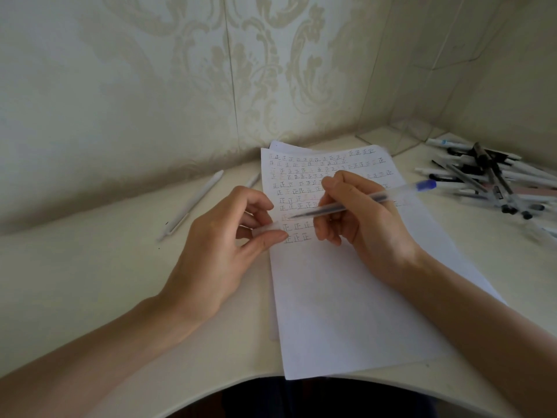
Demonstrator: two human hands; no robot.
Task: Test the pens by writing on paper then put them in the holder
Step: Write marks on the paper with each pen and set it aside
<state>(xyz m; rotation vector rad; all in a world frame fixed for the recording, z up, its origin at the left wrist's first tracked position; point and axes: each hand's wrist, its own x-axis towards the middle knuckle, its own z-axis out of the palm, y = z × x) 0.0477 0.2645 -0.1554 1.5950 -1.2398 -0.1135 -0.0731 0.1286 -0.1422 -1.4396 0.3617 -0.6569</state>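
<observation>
A white sheet of paper [346, 297] lies on the pale table, its upper half filled with rows of small handwritten marks. My right hand [361, 218] grips a clear pen with a blue end [401, 193], tip pointing left just over the paper near the lower rows. My left hand [217, 242] pinches a clear pen cap [266, 230] between thumb and fingers at the paper's left edge. A clear plastic holder [404, 137] stands in the back right corner, hard to make out.
A heap of several pens [488, 182] lies at the right by the wall. Two white pens [193, 203] [252, 180] lie left of the paper. Patterned walls close the corner behind; the table's curved front edge [211, 393] is near me.
</observation>
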